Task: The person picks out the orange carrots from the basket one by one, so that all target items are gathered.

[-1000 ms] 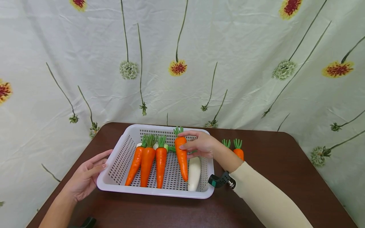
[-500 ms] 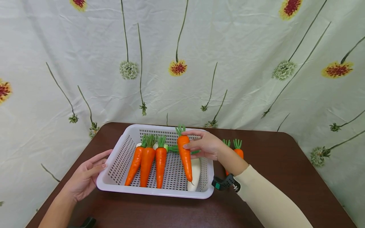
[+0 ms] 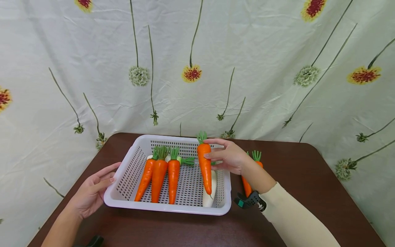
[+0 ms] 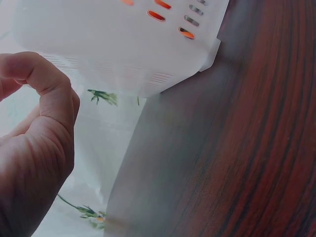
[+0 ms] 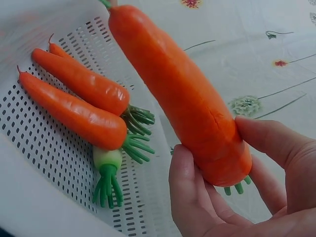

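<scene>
My right hand [image 3: 226, 157] pinches an orange carrot [image 3: 205, 164] near its leafy top, thumb on one side and fingers on the other. The carrot hangs tip down above the right part of the white perforated basket [image 3: 120, 200]. In the right wrist view the same carrot [image 5: 177, 94] crosses the middle. At the basket's left end my left hand [image 3: 92, 192] holds the rim between thumb and fingers. Three carrots [image 3: 158, 178] lie side by side in the basket. A white radish [image 3: 208, 195] lies below the held carrot. Another radish [image 5: 107, 157] shows its green stalks behind the carrots.
Right of the basket, partly behind the right forearm, carrots [image 3: 247, 185] with green tops lie on the dark brown table [image 3: 302, 178]. A flowered white cloth [image 3: 265, 68] hangs behind the table's far edge. Black bands [image 3: 250, 199] sit on the wrists.
My right hand has drawn the held carrot to the right and slightly up, over the white radish. My left hand and the basket stay almost where they were.
</scene>
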A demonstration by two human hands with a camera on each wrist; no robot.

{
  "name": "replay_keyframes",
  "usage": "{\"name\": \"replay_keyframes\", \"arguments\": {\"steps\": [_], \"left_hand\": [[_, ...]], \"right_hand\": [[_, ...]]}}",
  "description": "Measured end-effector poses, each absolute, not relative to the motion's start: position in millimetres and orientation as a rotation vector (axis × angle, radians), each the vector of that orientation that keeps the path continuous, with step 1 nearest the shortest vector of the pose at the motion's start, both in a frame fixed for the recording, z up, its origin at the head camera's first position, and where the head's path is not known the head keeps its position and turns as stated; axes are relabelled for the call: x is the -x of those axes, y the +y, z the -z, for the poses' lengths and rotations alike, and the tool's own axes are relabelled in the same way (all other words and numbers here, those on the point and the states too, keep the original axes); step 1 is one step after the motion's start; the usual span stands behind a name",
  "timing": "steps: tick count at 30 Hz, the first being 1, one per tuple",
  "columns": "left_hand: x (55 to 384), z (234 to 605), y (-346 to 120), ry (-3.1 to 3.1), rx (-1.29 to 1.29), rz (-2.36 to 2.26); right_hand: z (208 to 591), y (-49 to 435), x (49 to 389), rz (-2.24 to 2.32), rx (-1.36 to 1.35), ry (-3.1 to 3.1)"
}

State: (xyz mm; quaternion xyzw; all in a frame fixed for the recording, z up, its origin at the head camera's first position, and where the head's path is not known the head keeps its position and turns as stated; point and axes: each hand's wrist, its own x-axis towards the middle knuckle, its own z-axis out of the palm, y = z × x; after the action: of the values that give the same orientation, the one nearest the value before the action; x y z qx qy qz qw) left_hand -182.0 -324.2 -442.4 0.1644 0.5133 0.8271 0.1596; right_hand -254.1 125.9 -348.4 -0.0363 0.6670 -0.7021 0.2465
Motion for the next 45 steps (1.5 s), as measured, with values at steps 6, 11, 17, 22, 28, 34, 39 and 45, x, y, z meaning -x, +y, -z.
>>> {"name": "replay_keyframes", "arguments": {"steps": [6,11,17,22,28,34,39,45], "left_hand": [[182.0,442.3,-325.0,1.466,-0.460,-2.362],[181.9,441.8,-325.4,1.466,-0.447,-2.358],[181.7,441.3,-325.1,1.472,-0.447,-2.355],[181.5,440.5,-323.7,1.470,-0.446,-2.356],[180.8,439.5,-323.1,1.475,-0.439,-2.356],[181.2,439.5,-323.7,1.478,-0.440,-2.352],[181.9,441.2,-324.8,1.482,-0.440,-2.351],[182.3,442.3,-325.9,1.490,-0.425,-2.351]], "right_hand": [[349.6,133.0,252.6,1.939,0.111,1.839],[350.2,139.3,249.8,1.980,0.131,1.861],[350.5,146.0,245.5,1.999,0.122,1.872],[350.7,154.3,243.9,2.026,0.098,1.865],[351.5,164.8,241.4,2.072,0.106,1.846],[352.5,175.2,237.7,2.123,0.110,1.833],[356.3,183.6,235.7,2.149,0.137,1.830],[364.4,192.5,233.0,2.146,0.144,1.862]]}}
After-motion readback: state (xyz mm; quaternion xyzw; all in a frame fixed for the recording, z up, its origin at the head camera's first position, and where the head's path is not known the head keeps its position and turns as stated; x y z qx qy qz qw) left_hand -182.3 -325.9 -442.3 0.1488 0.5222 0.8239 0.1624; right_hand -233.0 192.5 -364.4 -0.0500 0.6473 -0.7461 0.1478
